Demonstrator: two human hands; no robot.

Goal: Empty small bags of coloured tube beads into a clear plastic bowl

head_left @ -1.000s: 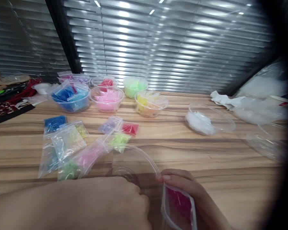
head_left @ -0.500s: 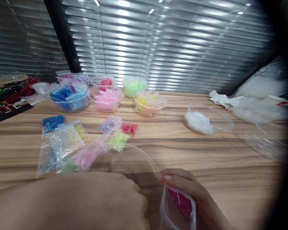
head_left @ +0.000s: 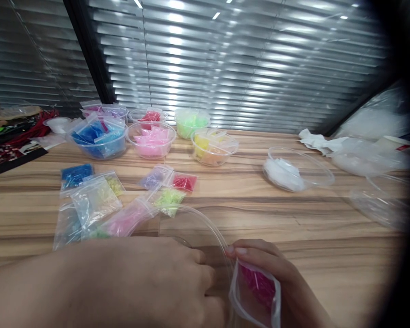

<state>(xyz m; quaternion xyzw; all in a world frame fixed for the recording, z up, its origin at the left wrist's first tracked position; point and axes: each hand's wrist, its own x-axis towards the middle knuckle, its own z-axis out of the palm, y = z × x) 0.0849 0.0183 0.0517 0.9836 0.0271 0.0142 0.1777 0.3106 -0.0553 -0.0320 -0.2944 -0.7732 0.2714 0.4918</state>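
Note:
My right hand (head_left: 273, 269) is closed at the lower right. It grips a small clear zip bag (head_left: 259, 284) with magenta contents, its mouth spread. The fingertips also rest on the rim of a large clear plastic bowl (head_left: 210, 221). My left hand (head_left: 150, 282) reaches across the bowl from the left, back upward, with its fingers curled down. Its fingertips are out of sight, so what they hold, if anything, is hidden. Beyond the bowl's rim lie small zip bags: pink (head_left: 130, 218), lime green (head_left: 171, 199), red (head_left: 185, 182), lilac (head_left: 155, 177) and blue (head_left: 77, 174).
Clear tubs of coloured bags stand along the back: blue (head_left: 99, 136), pink (head_left: 151, 141), yellow and orange (head_left: 213, 148), green (head_left: 191, 123). A tub of white bags (head_left: 283, 174) and a clear lid (head_left: 379, 205) sit to the right. Red cords (head_left: 43, 125) lie far left.
My left hand has moved slightly right and up over the bowl, covering more of it. My right hand and the magenta bag have hardly moved.

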